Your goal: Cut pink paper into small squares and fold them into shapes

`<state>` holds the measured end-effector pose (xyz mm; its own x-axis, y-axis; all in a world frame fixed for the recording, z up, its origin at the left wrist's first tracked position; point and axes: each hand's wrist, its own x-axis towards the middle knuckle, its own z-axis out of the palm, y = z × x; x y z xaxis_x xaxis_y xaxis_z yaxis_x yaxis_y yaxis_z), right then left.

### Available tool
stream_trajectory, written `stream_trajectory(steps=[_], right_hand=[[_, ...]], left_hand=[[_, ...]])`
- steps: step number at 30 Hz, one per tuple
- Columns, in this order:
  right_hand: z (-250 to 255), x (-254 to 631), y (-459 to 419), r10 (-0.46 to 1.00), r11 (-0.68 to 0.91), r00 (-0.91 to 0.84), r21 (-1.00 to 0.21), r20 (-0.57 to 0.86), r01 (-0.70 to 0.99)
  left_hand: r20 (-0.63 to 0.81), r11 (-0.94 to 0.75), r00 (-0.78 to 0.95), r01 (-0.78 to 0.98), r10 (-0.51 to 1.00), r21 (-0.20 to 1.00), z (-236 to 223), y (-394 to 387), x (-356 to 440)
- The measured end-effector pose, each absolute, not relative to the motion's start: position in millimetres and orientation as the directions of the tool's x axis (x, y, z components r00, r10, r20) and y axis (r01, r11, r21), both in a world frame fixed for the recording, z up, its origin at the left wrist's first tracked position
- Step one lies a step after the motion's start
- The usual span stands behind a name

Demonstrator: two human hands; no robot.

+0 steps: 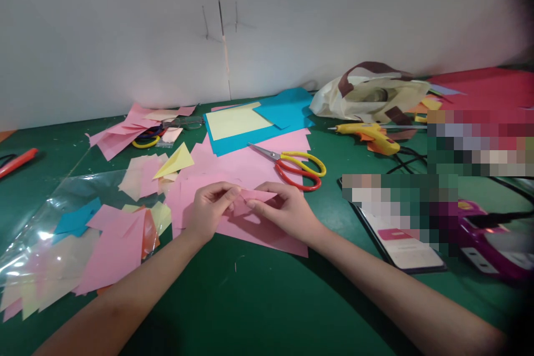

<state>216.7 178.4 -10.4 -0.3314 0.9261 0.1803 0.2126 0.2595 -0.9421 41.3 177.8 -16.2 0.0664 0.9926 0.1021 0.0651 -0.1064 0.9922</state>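
Observation:
A small folded piece of pink paper (262, 196) is held up between my two hands. My left hand (214, 206) pinches its left end between thumb and fingers. On the other side my right hand (286, 208) grips it, thumb in front and fingers behind. Below them lie larger pink sheets (275, 239), spread on the green table. Just beyond my right hand, scissors (298, 167) with one yellow and one red handle rest on the pink sheets, blades pointing left. My fingers hide part of the folded paper.
On the left, a clear plastic bag (104, 181) lies with paper pieces. Blue sheets (287, 105) and a pale yellow sheet (237, 121) lie behind. At right are a yellow glue gun (367, 136), a phone (400, 239), a purple device (488, 245) and a cloth bag (371, 92).

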Motion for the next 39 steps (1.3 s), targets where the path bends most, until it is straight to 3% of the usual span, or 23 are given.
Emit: stream_trajectory(steps=[4, 10, 16, 20, 28, 34, 39], right_hand=[[-9.7, 217.8, 178.8, 0.931, 0.275, -0.324, -0.906, 0.167, 0.321], [-13.8, 219.8, 180.1, 0.899, 0.394, -0.336, -0.852, 0.280, 0.343], [-19.7, 221.2, 180.5, 0.766, 0.637, -0.313, -0.727, 0.562, 0.256], [-20.0, 220.9, 181.1, 0.680, 0.733, -0.324, -0.618, 0.658, 0.282], [-24.4, 220.7, 182.0, 0.666, 0.746, -0.359, -0.575, 0.654, 0.336], [-27.9, 221.9, 184.6, 0.635, 0.773, -0.405, -0.538, 0.658, 0.337], [-23.1, 224.6, 183.2, 0.647, 0.758, -0.410, -0.487, 0.643, 0.433]], left_hand=[[0.080, -0.083, 0.068, 0.047, 0.994, 0.995, -18.8, 177.9, 40.4], [0.087, -0.091, 0.049, 0.099, 0.995, 0.991, -16.0, 177.2, 41.2], [0.153, -0.158, 0.095, 0.044, 0.984, 0.986, -10.6, 178.6, 45.0], [0.151, -0.154, 0.135, 0.011, 0.979, 0.988, -10.7, 179.1, 45.8], [0.057, -0.052, 0.077, -0.072, 0.995, 0.996, -16.4, 181.1, 44.1], [0.027, -0.027, 0.009, 0.004, 1.000, 1.000, -17.4, 180.9, 46.4], [0.051, -0.052, 0.006, 0.104, 0.999, 0.993, -12.5, 181.0, 46.5]])
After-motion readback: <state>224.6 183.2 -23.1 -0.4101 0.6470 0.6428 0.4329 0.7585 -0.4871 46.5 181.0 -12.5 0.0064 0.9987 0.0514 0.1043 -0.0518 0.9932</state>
